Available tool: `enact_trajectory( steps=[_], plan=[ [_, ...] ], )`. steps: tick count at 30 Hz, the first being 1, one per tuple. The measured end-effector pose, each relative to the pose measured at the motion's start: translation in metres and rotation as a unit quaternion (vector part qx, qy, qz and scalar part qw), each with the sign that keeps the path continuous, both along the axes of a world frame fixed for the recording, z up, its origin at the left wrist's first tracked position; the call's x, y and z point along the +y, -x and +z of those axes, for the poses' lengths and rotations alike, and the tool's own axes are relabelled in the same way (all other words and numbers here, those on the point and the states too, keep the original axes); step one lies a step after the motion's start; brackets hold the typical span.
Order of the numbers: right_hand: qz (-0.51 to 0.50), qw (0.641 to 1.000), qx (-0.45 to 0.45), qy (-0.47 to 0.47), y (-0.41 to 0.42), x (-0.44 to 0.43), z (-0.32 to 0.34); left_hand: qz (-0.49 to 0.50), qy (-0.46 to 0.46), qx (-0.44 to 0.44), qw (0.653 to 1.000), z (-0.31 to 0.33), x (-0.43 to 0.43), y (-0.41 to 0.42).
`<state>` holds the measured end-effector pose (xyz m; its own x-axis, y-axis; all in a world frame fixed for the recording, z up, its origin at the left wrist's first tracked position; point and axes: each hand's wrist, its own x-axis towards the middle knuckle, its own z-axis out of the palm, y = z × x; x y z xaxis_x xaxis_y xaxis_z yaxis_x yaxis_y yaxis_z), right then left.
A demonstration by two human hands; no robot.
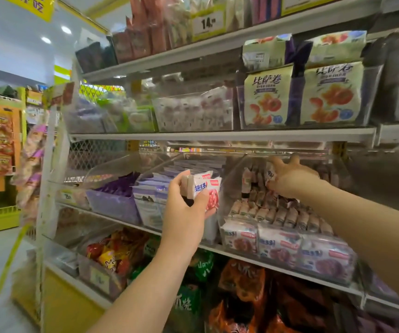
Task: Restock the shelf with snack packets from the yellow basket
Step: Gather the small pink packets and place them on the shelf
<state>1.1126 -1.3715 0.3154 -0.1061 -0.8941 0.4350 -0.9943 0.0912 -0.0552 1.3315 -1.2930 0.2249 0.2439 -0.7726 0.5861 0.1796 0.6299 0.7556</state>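
Holding stack of snack packets (204, 188), left hand (186, 207) fingers clenched round it | right hand (292, 179) in clear bin (234, 174), grasp unclear

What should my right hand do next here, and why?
Probably release the packet into the clear bin and reach back: the right hand holds it over the rows there, while the left hand holds more in a stack.

Shop: stocked shelves (222, 135), price tag (208, 23)
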Motion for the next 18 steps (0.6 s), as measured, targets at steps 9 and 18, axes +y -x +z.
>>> enact_trajectory(
  steps=[9, 18],
  plan=[
    [0.032, 0.992, 0.11, -0.056, -0.025, -0.036, -0.015, -0.051, 0.035, -0.01, 0.998, 0.015, -0.035, -0.006],
    [0.088, 0.937, 0.334, -0.05, -0.01, -0.032, -0.013, -0.068, 0.032, -0.002, 0.997, 0.002, -0.052, -0.005]
  ],
)
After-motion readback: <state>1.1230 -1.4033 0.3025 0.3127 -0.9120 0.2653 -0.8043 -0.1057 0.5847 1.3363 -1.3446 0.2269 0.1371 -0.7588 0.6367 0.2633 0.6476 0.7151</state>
